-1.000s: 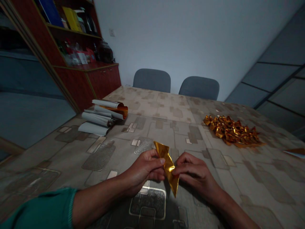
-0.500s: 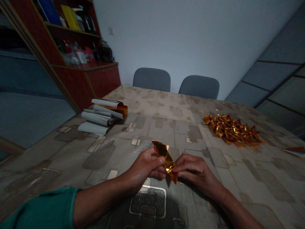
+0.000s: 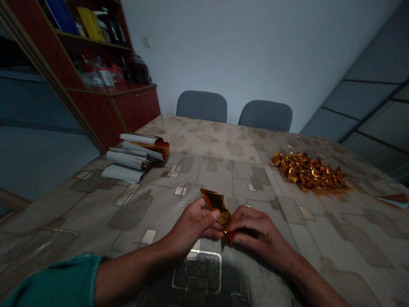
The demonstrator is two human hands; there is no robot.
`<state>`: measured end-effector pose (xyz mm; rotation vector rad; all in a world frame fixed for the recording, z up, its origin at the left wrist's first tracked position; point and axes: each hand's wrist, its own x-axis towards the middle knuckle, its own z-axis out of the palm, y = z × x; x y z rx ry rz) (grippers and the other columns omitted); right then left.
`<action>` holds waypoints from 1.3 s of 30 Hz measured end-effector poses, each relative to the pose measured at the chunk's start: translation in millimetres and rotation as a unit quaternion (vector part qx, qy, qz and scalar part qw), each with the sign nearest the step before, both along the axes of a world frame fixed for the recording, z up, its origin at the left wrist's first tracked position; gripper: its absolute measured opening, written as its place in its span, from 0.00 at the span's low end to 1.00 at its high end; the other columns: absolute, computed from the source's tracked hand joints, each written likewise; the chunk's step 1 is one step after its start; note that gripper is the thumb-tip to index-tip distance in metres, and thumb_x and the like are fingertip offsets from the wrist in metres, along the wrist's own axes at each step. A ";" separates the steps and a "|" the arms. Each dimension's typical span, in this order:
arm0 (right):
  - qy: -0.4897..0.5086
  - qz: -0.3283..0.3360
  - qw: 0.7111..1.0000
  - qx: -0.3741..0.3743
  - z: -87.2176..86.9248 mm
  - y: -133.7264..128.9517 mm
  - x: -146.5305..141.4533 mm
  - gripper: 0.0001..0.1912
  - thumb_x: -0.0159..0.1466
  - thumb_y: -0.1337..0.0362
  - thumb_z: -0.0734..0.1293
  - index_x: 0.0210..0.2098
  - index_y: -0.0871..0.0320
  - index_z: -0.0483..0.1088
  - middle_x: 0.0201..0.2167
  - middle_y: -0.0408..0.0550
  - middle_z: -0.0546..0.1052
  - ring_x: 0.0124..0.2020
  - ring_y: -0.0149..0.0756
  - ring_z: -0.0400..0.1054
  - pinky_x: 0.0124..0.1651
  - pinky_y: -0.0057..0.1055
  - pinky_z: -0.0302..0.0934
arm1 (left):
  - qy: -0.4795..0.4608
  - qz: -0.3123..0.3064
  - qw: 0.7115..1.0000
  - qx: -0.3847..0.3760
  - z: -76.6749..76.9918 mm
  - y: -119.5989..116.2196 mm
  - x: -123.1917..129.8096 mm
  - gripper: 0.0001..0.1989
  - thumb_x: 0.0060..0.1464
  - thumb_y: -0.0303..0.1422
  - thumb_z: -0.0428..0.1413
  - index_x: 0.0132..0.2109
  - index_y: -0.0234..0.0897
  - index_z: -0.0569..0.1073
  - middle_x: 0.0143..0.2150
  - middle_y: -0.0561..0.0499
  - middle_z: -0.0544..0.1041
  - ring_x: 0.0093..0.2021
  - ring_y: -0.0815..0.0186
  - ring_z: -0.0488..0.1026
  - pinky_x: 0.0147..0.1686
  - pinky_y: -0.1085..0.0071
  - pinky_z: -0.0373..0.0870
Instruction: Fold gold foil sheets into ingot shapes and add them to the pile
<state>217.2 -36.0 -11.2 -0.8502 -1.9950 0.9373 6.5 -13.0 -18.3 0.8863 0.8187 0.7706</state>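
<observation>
One gold foil piece [image 3: 215, 201], pinched from both sides

It's just over the patterned table [image 3: 217, 145], slanting lengthwise from a far-left tip to a near-right one. The left hand [image 3: 196, 221] pinches its middle between thumb and fingers; the right hand [image 3: 257, 228] pinches the nearer end. The foil looks shiny and creased, its far flap dark, its centre curved. Similar gold pieces [image 3: 311, 172] cluster off to the right.

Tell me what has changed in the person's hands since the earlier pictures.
The right hand has moved slightly left, closer to the left hand; the gold foil piece now looks shorter at its lower end. Both hands kept hold. The gold pile and folded papers stayed put.
</observation>
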 end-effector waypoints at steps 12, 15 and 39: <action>0.005 -0.058 0.997 -0.048 -1.8 -3.2 -10.3 0.14 0.70 0.55 0.67 0.33 0.56 0.78 0.28 0.44 0.73 0.30 0.34 0.67 0.34 0.31 0.58 | -0.006 0.014 1.000 -0.017 1.4 -4.6 1.2 0.25 0.48 0.44 0.70 0.44 0.34 0.71 0.34 0.49 0.81 0.34 0.66 0.80 0.37 0.71 0.77; 0.011 -0.103 0.992 -0.067 -2.9 -3.8 -16.3 0.14 0.68 0.57 0.68 0.28 0.57 0.76 0.26 0.43 0.72 0.29 0.34 0.65 0.32 0.31 0.57 | -0.017 0.014 1.000 -0.014 0.7 -5.3 1.7 0.24 0.49 0.43 0.70 0.45 0.34 0.72 0.38 0.47 0.81 0.37 0.65 0.80 0.37 0.71 0.77; 0.013 -0.196 0.977 -0.080 -0.4 -3.5 -19.2 0.08 0.60 0.65 0.66 0.25 0.55 0.65 0.23 0.42 0.71 0.25 0.33 0.63 0.28 0.29 0.56 | 0.014 -0.021 1.000 -0.004 0.1 -3.4 0.3 0.22 0.50 0.43 0.69 0.46 0.31 0.79 0.45 0.38 0.83 0.44 0.55 0.82 0.39 0.69 0.76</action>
